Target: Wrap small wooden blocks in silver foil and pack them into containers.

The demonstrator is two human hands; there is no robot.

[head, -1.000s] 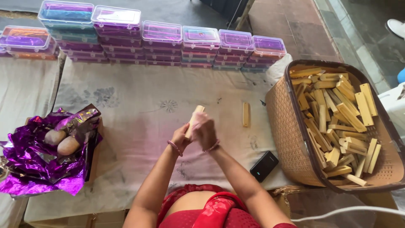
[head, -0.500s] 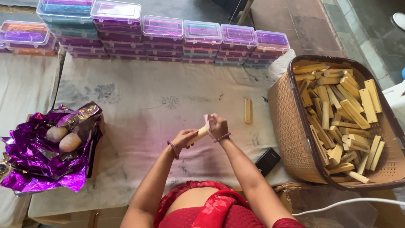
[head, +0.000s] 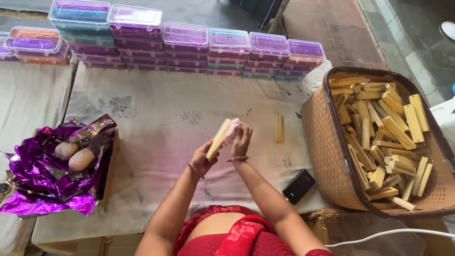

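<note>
Two hands meet above the cloth-covered worktop (head: 156,142): left hand (head: 203,159) grips a pale wooden block (head: 218,139) upright, right hand (head: 240,137) fingers press pink cloth (head: 232,129) (apparently rubbing) against it.

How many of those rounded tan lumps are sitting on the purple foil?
2: one rounded tan lump and another just below it, touching, on the crinkled purple foil. Folds may hide more.
</note>
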